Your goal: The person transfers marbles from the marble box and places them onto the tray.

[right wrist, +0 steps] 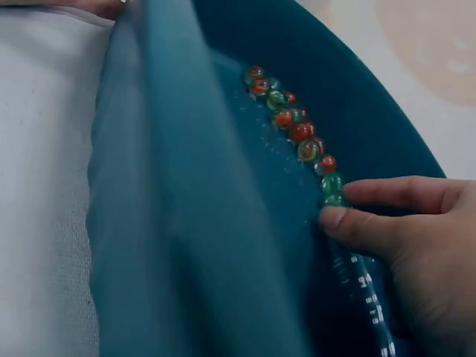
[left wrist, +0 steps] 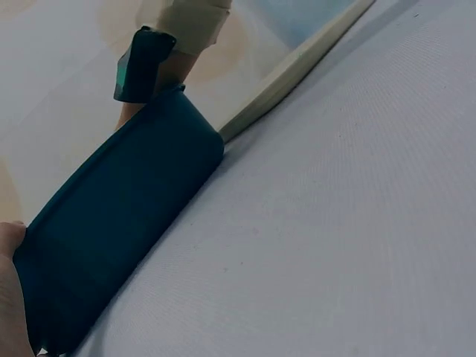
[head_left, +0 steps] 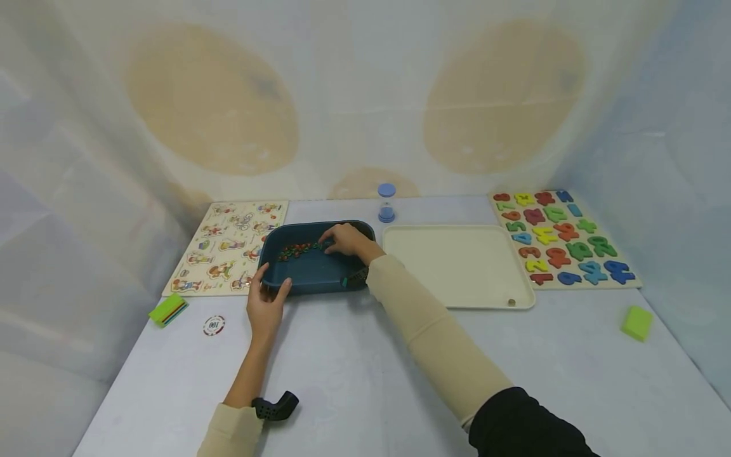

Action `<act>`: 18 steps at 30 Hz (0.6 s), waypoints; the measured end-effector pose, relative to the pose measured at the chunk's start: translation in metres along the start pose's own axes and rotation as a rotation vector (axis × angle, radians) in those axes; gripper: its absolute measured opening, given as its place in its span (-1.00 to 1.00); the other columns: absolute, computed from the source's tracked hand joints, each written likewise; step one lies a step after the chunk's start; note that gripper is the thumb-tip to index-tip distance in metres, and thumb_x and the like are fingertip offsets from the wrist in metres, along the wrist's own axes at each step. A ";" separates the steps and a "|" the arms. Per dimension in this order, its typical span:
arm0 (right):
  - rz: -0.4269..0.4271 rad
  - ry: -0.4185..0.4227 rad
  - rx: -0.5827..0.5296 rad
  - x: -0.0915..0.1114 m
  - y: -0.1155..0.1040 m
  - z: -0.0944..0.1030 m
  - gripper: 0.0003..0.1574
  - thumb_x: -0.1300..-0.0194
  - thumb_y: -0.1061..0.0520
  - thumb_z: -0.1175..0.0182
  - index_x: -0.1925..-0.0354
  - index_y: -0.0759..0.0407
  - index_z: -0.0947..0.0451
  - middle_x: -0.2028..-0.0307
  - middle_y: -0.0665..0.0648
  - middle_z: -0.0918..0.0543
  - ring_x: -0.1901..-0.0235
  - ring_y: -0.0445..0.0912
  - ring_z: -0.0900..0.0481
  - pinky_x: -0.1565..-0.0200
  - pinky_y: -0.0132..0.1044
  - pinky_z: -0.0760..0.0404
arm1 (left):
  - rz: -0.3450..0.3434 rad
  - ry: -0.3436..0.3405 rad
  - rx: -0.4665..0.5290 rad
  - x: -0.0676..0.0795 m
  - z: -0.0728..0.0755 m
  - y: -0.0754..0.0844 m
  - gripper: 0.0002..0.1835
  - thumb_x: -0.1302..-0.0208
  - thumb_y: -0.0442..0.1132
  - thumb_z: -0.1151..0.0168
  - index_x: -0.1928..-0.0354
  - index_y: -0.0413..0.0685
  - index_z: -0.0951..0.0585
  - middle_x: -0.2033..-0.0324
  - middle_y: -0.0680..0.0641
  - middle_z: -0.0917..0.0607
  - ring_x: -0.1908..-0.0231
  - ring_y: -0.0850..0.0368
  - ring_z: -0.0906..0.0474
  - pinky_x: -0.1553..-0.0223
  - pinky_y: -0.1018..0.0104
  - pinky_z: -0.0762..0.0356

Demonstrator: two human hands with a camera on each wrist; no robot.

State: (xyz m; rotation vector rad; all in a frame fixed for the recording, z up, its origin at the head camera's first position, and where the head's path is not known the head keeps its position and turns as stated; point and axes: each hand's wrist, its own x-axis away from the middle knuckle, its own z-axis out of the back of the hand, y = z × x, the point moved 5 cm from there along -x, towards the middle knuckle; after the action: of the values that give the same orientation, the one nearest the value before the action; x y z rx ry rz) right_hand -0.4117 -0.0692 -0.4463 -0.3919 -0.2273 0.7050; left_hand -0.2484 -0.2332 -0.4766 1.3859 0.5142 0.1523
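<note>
A dark teal basin [head_left: 320,287] stands on the white table, with a row of red and green glass marbles [head_left: 294,251] along its floor. At its near left corner, my left hand [head_left: 266,311] grips the rim, thumb against the outer wall. The left wrist view shows that same wall [left wrist: 126,216] from outside and part of the hand. My right hand [head_left: 346,241] reaches into the basin from the right. In the right wrist view, its thumb and index finger pinch a green marble [right wrist: 335,200] at the end of the row.
Right of the basin lies a cream tray [head_left: 457,266] with a small round brownish thing [head_left: 511,302] in its corner. Two puzzle boards [head_left: 228,247] flank them. Behind stands a blue-capped clear container [head_left: 386,203]. Green blocks [head_left: 637,323] and a poker chip [head_left: 214,325] lie nearer.
</note>
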 end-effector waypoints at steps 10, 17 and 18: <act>0.128 0.097 -0.030 0.015 -0.005 0.022 -0.75 -0.14 0.01 -0.22 0.18 0.02 -0.60 0.38 -0.04 -0.59 0.52 -0.19 -0.36 0.43 -0.39 -0.39 | -0.021 0.012 -0.025 0.002 -0.003 0.001 -0.32 -0.05 -0.10 -0.31 -0.23 -0.03 -0.31 -0.23 -0.06 -0.29 -0.20 -0.06 -0.28 -0.14 0.16 -0.34; 0.188 0.278 -0.089 0.086 0.021 0.077 -0.73 -0.16 -0.02 -0.19 0.17 0.03 -0.60 0.76 -0.01 -0.27 0.71 -0.16 -0.11 0.61 -0.37 -0.14 | -0.034 0.038 -0.064 0.004 0.000 0.001 -0.32 -0.06 -0.06 -0.30 -0.23 0.01 -0.31 -0.22 -0.10 -0.30 -0.18 -0.12 -0.29 -0.13 0.09 -0.35; 0.176 0.303 -0.089 0.099 0.030 0.082 -0.73 -0.16 -0.02 -0.19 0.18 0.03 -0.60 0.76 -0.01 -0.25 0.71 -0.16 -0.10 0.62 -0.37 -0.13 | -0.032 0.038 -0.074 0.004 0.001 0.001 -0.32 -0.05 -0.04 -0.31 -0.23 0.03 -0.31 -0.23 -0.08 -0.30 -0.18 -0.11 -0.29 -0.13 0.09 -0.35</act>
State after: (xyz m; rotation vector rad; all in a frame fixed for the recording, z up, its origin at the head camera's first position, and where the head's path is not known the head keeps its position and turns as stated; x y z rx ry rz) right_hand -0.3830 0.0400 -0.3777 -0.6023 0.0635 0.7991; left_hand -0.2441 -0.2321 -0.4770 1.3037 0.5570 0.1705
